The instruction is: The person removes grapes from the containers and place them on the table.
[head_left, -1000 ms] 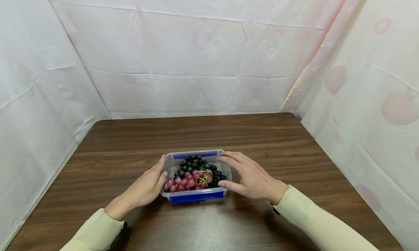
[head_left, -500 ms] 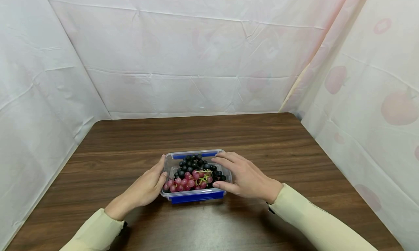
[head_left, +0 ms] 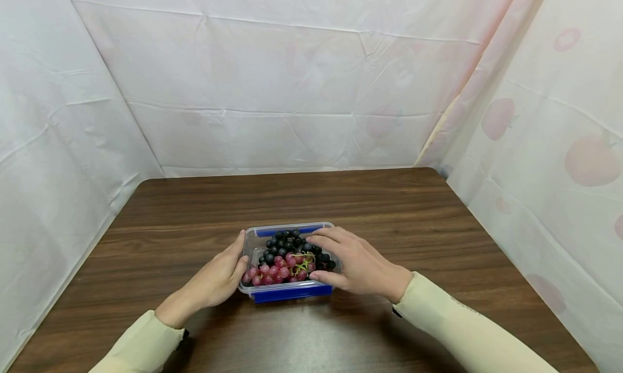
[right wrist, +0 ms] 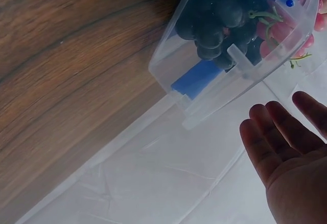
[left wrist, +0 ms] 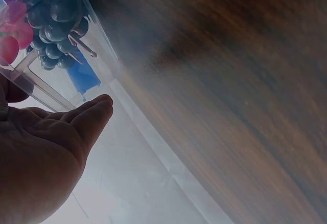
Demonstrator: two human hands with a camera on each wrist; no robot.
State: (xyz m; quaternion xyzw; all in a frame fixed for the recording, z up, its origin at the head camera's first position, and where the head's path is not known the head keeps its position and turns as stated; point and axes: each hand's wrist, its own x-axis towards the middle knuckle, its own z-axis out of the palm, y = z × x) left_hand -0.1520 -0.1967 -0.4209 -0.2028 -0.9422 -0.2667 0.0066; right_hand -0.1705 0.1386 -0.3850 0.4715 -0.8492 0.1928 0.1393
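Note:
A clear plastic food container with blue latches sits on the table, without a lid over it. Dark grapes fill its back and right side, and a bunch of pink grapes with a green stem lies at the front. My left hand rests against the container's left side, fingers extended. The left wrist view has those fingertips along its wall. Over the container's right end hovers my right hand, fingers spread and holding nothing. In the right wrist view, its palm faces the container, fingers apart from the wall.
The dark wood table has rounded far corners. Pale cloth sheets hang behind it and on both sides, the right curtain printed with faded fruit.
My right hand has moved left, from the container's right edge to over its right end and the dark grapes. My left hand and the container have stayed in place.

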